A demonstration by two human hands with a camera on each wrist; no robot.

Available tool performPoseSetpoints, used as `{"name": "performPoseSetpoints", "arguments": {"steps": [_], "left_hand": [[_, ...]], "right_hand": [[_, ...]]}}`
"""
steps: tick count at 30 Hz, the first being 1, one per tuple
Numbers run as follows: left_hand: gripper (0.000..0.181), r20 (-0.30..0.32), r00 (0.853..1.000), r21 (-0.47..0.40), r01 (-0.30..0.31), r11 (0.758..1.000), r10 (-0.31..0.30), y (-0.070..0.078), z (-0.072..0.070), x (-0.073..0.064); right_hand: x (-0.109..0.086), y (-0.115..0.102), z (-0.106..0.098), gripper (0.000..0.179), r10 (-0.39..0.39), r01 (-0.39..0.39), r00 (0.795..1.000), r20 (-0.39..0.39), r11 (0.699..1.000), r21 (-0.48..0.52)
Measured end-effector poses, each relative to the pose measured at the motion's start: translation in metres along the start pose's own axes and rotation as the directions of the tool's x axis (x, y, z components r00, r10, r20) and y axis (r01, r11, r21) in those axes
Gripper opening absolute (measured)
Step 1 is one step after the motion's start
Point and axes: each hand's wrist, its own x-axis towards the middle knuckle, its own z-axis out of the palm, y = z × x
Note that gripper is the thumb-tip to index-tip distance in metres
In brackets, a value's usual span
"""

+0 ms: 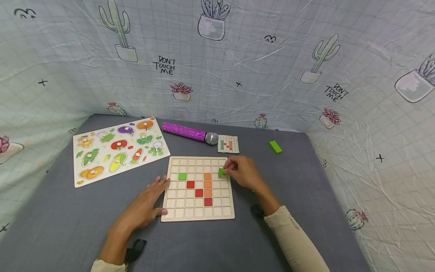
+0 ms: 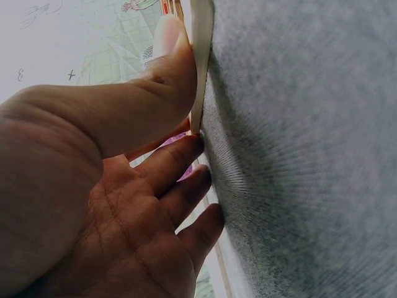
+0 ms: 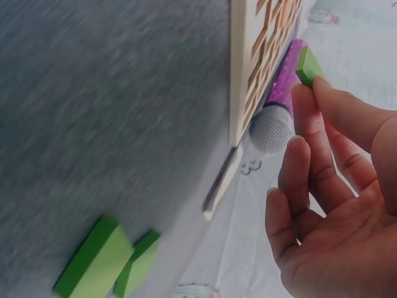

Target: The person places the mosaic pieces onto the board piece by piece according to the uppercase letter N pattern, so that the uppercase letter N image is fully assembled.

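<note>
My right hand (image 1: pixel 242 170) pinches a small green square tile (image 3: pixel 307 66) between thumb and index finger, raised over the upper right part of a wooden grid board (image 1: pixel 183 212). The other fingers of that hand curl loosely. Along the board's left edge lies my left hand (image 1: pixel 144 206), its fingers spread and its thumb touching the lower left side. Set in the board are a green tile (image 1: pixel 182 176), a diagonal of red tiles (image 1: pixel 190 184) and a column of orange tiles (image 1: pixel 207 184). A small pattern card (image 1: pixel 228 144) with coloured squares lies just behind the board.
A vegetable puzzle board (image 1: pixel 112 151) lies at the back left. Behind the grid board is a glittery purple microphone (image 1: pixel 185 131). One green block (image 1: pixel 275 147) sits at the back right; another green piece (image 1: pixel 253 190) is mostly hidden by the right wrist. Printed cloth surrounds the grey table.
</note>
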Motion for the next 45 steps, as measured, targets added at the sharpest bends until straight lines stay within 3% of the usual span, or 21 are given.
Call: {"name": "performPoseSetpoints", "arguments": {"steps": [33, 45], "left_hand": [[0.096, -0.012, 1.0, 0.025, 0.0, 1.0, 0.0, 0.002, 0.002, 0.001], [0.096, 0.001, 1.0, 0.003, 0.017, 1.0, -0.017, 0.003, 0.001, 0.001]], "right_hand": [[0.017, -0.058, 0.04, 0.013, -0.1, 0.089, 0.988, 0.122, 0.992, 0.087], [0.02, -0.073, 0.056, 0.016, -0.072, 0.074, 0.986, 0.152, 0.997, -0.003]]}}
